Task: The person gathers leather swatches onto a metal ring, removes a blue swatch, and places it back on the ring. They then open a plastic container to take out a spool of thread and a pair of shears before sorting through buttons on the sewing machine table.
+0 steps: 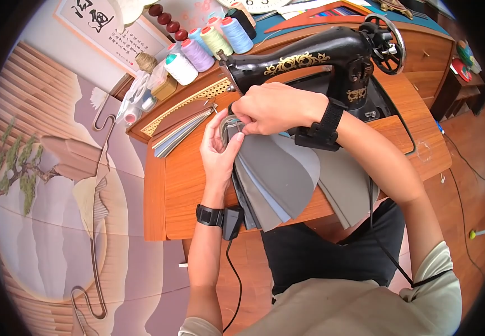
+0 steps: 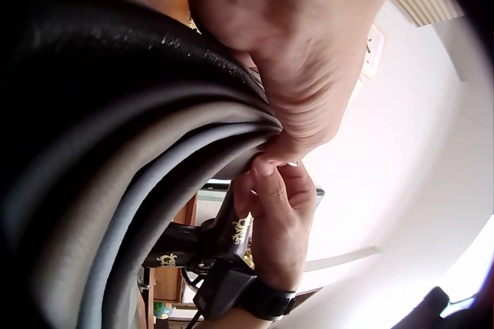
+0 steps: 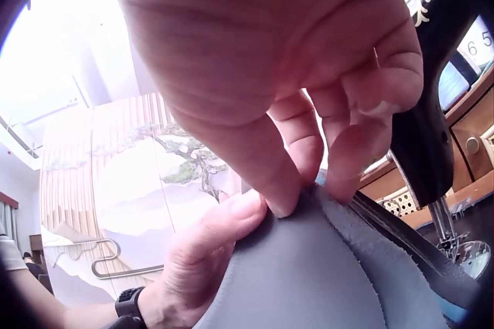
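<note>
Layered leather-like pieces in grey, blue-grey and taupe fan out over the table's front edge, their rounded ends toward the lap. My left hand grips the gathered narrow end, thumb on the near side. At that same end, my right hand pinches the top edge between thumb and fingers. The right wrist view has the thumb and fingertips right at the upper edge of a smooth grey piece. Curved layers spread from the left hand in the left wrist view.
A black sewing machine stands just beyond the hands on a wooden table. Thread spools line the back ledge. A fan of coloured strips lies left of the hands, and another taupe piece hangs at the right.
</note>
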The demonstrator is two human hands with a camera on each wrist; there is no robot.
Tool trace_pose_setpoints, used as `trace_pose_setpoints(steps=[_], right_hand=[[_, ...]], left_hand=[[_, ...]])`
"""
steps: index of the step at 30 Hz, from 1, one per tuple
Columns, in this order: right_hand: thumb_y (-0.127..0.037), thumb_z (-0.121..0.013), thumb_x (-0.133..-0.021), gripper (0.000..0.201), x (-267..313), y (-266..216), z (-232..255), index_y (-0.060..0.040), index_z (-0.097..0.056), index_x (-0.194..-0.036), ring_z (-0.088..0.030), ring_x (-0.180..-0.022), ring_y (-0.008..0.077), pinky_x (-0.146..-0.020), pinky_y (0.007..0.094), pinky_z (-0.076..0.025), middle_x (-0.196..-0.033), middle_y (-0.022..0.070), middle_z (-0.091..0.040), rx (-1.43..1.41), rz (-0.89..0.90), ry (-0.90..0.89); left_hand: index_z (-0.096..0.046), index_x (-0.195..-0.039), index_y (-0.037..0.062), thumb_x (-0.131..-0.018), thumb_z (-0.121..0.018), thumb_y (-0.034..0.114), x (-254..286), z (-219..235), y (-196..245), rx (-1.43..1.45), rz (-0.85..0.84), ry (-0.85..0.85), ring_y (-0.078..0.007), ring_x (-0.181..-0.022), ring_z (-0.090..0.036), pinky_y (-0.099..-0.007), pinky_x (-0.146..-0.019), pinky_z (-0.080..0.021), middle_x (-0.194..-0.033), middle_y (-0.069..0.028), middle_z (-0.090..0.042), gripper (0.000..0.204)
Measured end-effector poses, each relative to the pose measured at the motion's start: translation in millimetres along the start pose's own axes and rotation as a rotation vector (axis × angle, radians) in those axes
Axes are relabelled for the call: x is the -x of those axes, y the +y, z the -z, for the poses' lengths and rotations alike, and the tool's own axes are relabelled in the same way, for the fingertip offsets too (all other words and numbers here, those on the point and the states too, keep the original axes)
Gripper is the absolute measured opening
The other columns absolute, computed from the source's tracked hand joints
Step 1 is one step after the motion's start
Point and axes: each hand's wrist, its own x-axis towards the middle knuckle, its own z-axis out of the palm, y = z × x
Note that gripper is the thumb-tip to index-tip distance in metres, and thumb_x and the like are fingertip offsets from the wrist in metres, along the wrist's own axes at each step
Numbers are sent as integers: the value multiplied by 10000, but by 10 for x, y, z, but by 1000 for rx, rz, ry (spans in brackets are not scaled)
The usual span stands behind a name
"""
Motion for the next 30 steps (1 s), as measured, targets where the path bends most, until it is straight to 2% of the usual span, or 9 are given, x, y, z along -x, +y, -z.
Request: trace_pose_setpoints(steps=[3,5,11,14,16,21,27,29,30], right_hand=[[-185,-664,-818,188,-2,2,14,-20,-577,-794,-633,-698,329,-625,415,-487,-692,122,-627,-58,-5,33],[-164,-651,-832,167,15,-34,39,-12,-585,-812,-634,-711,320,-631,408,-491,-712,126,-631,-195,71,114],[-153,-631,-844,169,-27,-54,47,10,-591,-826,-636,-692,298,-628,390,-498,-707,128,-631,-227,91,85],[-149,-616,-845,176,-42,-83,71,22,-590,-809,-634,-651,282,-606,372,-498,-685,128,-634,-264,134,130],[-150,-612,-844,180,-44,-129,91,25,-592,-807,-633,-633,270,-596,363,-497,-677,129,-635,-306,140,132],[-160,-608,-857,195,-35,-137,79,29,-600,-811,-628,-603,239,-577,341,-491,-668,131,-642,-338,153,152],[-193,-602,-894,226,35,-84,228,30,-635,-916,-629,-611,215,-579,328,-490,-703,124,-654,-343,98,0],[-204,-598,-903,241,133,-179,425,28,-640,-957,-627,-617,190,-589,323,-493,-715,105,-657,-354,-62,-167],[-208,-599,-907,237,173,-208,483,21,-639,-954,-621,-613,170,-595,320,-496,-719,88,-655,-340,-71,-184]], left_hand=[[-406,-1356,-58,-832,-688,15,-11,21,-28,-1,17,5,-177,-1208,-507,-324,-1037,-393,-1321,-142,-515,600],[-408,-1354,-57,-833,-688,14,-7,52,-63,26,31,2,-176,-1209,-505,-321,-1039,-389,-1318,-141,-516,596],[-407,-1358,-51,-821,-695,20,5,35,-45,21,40,8,-183,-1221,-497,-313,-1049,-369,-1321,-137,-513,614],[-414,-1353,-41,-817,-705,45,-12,59,-60,-89,19,-47,-170,-1206,-500,-305,-1036,-376,-1301,-118,-522,616],[-428,-1343,-27,-819,-713,73,3,42,5,-52,87,-104,-150,-1171,-512,-294,-1012,-392,-1257,-95,-542,605],[-448,-1329,-18,-826,-712,104,12,23,22,-47,72,-68,-138,-1120,-535,-285,-974,-416,-1208,-78,-562,582],[-454,-1326,-17,-830,-711,110,-21,62,-18,-46,123,-22,-147,-1103,-551,-293,-959,-434,-1191,-85,-585,573],[-454,-1326,-16,-830,-711,110,4,64,-12,-31,139,-16,-152,-1102,-555,-299,-960,-437,-1193,-93,-591,573],[-453,-1328,-14,-835,-706,108,-5,41,22,-30,123,-4,-159,-1102,-560,-305,-964,-439,-1209,-109,-593,568]])
